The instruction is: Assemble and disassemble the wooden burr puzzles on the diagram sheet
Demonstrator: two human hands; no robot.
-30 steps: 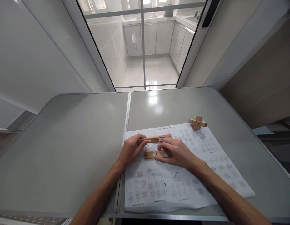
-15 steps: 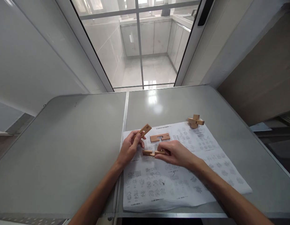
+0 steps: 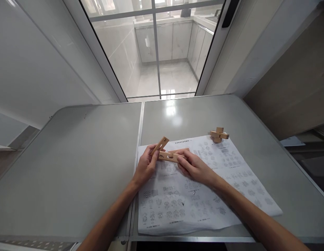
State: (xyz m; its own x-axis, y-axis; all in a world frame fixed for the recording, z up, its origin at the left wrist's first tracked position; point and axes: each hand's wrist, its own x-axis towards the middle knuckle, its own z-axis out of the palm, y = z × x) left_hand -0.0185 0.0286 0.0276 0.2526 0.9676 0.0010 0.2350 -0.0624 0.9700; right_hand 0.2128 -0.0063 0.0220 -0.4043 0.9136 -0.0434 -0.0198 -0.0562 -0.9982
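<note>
Nearest the person, a printed sheet covers part of a gray bench. Above it, the left hand grips a wooden block marked 2, tilted away and to the right. The right hand pinches the right end of a notched block marked 3, which bridges the gap between the hands, long axis running side to side, its left end meeting the left thumb; whether that thumb also grips it, one cannot tell. The two blocks converge at the left hand, the nearer one to their meeting point. Half a second earlier, block 3 was lower on the sheet, well apart from block 2; now it is up beside it, numeral showing. Just beyond, a third block lies partly hidden. Farther right sits a cluster of joined blocks, unmoved; past the bench, a glazed door.
</note>
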